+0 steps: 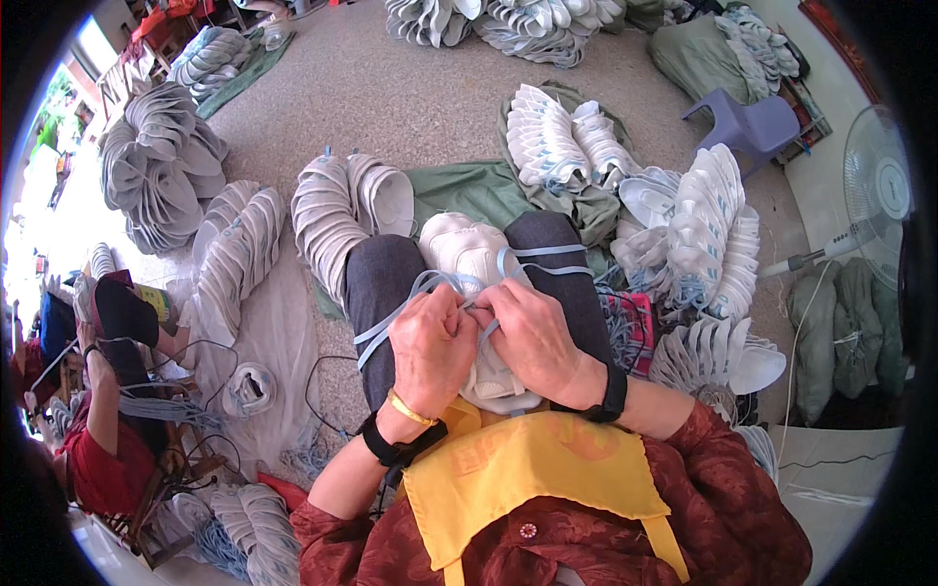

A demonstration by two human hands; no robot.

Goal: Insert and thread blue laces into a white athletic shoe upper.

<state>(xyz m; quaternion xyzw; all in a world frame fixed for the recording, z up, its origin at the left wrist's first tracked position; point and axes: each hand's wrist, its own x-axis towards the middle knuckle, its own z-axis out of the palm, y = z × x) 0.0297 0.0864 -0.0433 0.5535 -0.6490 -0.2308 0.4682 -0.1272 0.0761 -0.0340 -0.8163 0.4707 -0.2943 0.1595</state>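
A white shoe upper (459, 244) lies between my knees, its rounded toe pointing away from me. Light blue shoelace (547, 251) runs through it, with loose loops lying over both my thighs. My left hand (427, 347) is closed on the lace at the middle of the shoe upper, thumb and fingers pinched together. Close beside it, my right hand (532, 337) also pinches the lace, its fingertips nearly touching the left ones. The exact strand in each pinch is partly hidden by the fingers.
Nested stacks of white uppers stand at left (239, 249), right (699, 220) and ahead (552, 142). A pink basket (640, 332) of blue laces sits by my right knee. A purple stool (747, 127) and standing fan (884, 186) are far right. Another person (107, 420) sits at left.
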